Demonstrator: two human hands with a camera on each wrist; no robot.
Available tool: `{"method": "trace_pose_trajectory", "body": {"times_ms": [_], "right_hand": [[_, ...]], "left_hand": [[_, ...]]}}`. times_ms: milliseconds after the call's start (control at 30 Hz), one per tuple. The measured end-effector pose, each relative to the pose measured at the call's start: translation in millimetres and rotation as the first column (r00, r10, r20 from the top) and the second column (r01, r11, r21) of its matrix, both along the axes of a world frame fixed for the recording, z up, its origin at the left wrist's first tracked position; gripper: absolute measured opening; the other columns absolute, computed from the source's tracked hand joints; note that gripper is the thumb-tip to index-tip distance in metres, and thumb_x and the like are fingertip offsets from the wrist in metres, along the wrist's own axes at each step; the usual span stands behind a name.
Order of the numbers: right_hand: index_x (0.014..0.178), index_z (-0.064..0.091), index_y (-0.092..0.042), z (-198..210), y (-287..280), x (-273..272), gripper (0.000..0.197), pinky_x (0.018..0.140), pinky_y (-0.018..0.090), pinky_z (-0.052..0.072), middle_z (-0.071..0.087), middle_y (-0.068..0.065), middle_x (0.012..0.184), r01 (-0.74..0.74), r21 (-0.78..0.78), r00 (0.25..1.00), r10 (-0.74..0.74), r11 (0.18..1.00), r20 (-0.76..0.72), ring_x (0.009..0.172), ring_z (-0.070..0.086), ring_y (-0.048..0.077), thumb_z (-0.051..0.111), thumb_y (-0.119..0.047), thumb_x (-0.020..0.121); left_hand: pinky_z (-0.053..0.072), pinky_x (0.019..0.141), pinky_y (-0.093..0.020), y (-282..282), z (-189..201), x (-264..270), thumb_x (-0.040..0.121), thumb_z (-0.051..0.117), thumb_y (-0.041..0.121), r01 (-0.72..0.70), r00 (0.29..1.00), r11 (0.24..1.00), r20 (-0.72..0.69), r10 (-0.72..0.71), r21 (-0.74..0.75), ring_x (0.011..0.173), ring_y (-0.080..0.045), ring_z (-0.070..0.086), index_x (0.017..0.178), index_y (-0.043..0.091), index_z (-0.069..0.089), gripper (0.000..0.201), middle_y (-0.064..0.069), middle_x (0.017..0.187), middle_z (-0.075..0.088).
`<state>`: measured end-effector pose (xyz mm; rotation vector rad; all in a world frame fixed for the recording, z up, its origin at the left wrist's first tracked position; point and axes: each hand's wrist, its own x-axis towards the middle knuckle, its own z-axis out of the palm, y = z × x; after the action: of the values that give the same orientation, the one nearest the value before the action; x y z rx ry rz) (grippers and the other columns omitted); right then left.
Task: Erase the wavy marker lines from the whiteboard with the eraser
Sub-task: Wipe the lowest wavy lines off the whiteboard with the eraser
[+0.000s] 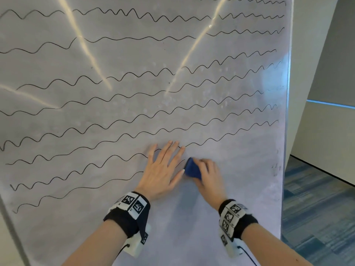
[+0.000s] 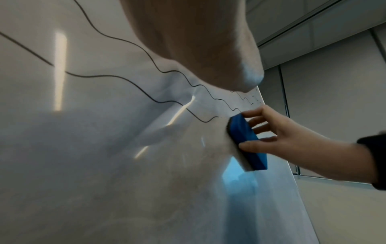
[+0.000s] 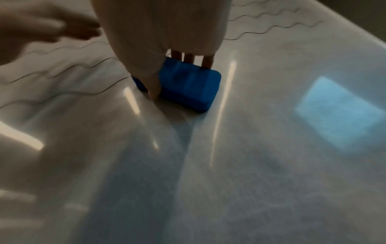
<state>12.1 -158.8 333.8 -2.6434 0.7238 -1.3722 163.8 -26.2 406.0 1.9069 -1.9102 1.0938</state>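
Note:
An upright whiteboard carries several black wavy marker lines across its upper and left parts; its lower right area is wiped grey. My right hand grips a blue eraser, thumb on one long side and fingers on the other, pressing it against the board at the right ends of the lowest lines. My left hand lies flat on the board with fingers spread, just left of the eraser, covering parts of two lines.
The board's metal right edge runs top to bottom, close to the eraser's right. Beyond it lie a pale wall and blue patterned carpet. Ceiling-light reflections streak the board.

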Motion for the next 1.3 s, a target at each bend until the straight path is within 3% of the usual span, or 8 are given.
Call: {"method": "trace_pose_trajectory", "body": {"times_ms": [167,333,433,667,767,967,1133,1300], "right_hand": [[0.135,0.038,-0.011,7,-15,-1,0.069,0.088,0.038,0.043,0.043,0.011,0.116,0.085,0.280,0.953,-0.159,0.956,0.257,0.103,0.045,0.030,0.072,-0.009,0.075],[0.129,0.037,-0.015,-3,26,22,0.071,0.079,0.041,0.047,0.049,0.009,0.111,0.005,0.069,0.998,-0.009,0.998,0.055,0.095,0.047,0.029,0.075,-0.011,0.068],[0.128,0.039,-0.019,-6,7,3,0.074,0.081,0.041,0.047,0.047,0.005,0.114,-0.016,-0.006,1.000,0.016,1.000,-0.022,0.098,0.045,0.026,0.078,-0.011,0.066],[0.130,0.042,-0.002,5,-49,-32,0.065,0.089,0.042,0.041,0.044,0.018,0.116,0.099,0.400,0.952,-0.204,0.911,0.228,0.105,0.044,0.038,0.072,-0.001,0.073],[0.124,0.040,-0.008,8,-15,-4,0.066,0.080,0.048,0.046,0.047,0.017,0.107,0.036,0.286,0.977,-0.094,0.957,0.191,0.095,0.049,0.037,0.074,-0.005,0.068],[0.126,0.039,-0.019,-2,14,7,0.073,0.077,0.040,0.049,0.050,0.005,0.110,-0.021,0.001,1.000,0.021,1.000,-0.019,0.094,0.047,0.026,0.078,-0.013,0.065],[0.132,0.040,-0.008,-3,-30,-14,0.066,0.090,0.043,0.043,0.043,0.013,0.117,0.077,0.382,0.949,-0.185,0.921,0.254,0.106,0.046,0.034,0.073,-0.010,0.076],[0.134,0.036,-0.009,-2,22,36,0.067,0.090,0.047,0.042,0.041,0.012,0.117,0.108,0.446,0.927,-0.252,0.889,0.279,0.107,0.045,0.036,0.071,-0.017,0.077]], "left_hand": [[0.018,0.114,-0.052,16,-3,6,0.098,0.035,0.046,-0.041,0.999,0.999,0.004,0.041,-0.001,0.142,-0.026,0.035,0.149,0.012,0.036,0.061,-0.009,0.154,0.036],[0.019,0.114,-0.053,14,0,-2,0.097,0.036,0.046,-0.086,0.996,0.996,-0.019,0.086,0.001,0.141,-0.027,0.036,0.147,0.011,0.040,0.061,-0.010,0.152,0.038],[0.019,0.113,-0.053,9,1,-8,0.097,0.035,0.046,-0.084,0.996,0.996,-0.016,0.084,0.004,0.139,-0.028,0.038,0.146,0.010,0.042,0.061,-0.011,0.151,0.041],[0.020,0.113,-0.055,7,-1,-20,0.097,0.036,0.045,-0.104,0.994,0.995,-0.023,0.104,-0.001,0.140,-0.028,0.037,0.148,0.011,0.039,0.061,-0.011,0.152,0.039],[0.018,0.114,-0.055,10,-2,-24,0.098,0.035,0.045,-0.099,0.994,0.995,-0.052,0.098,-0.011,0.141,-0.027,0.035,0.148,0.012,0.039,0.061,-0.010,0.153,0.037],[0.014,0.116,-0.052,16,3,-11,0.098,0.034,0.045,-0.099,0.994,0.995,-0.038,0.099,0.005,0.142,-0.026,0.035,0.147,0.012,0.041,0.060,-0.010,0.152,0.039],[0.016,0.115,-0.053,28,4,7,0.097,0.035,0.046,-0.098,0.995,0.995,0.009,0.097,0.031,0.142,-0.026,0.034,0.149,0.013,0.037,0.062,-0.010,0.152,0.038],[0.021,0.112,-0.053,39,0,26,0.096,0.038,0.046,-0.072,0.997,0.997,0.035,0.071,0.029,0.141,-0.027,0.034,0.147,0.013,0.040,0.061,-0.011,0.152,0.037]]}}
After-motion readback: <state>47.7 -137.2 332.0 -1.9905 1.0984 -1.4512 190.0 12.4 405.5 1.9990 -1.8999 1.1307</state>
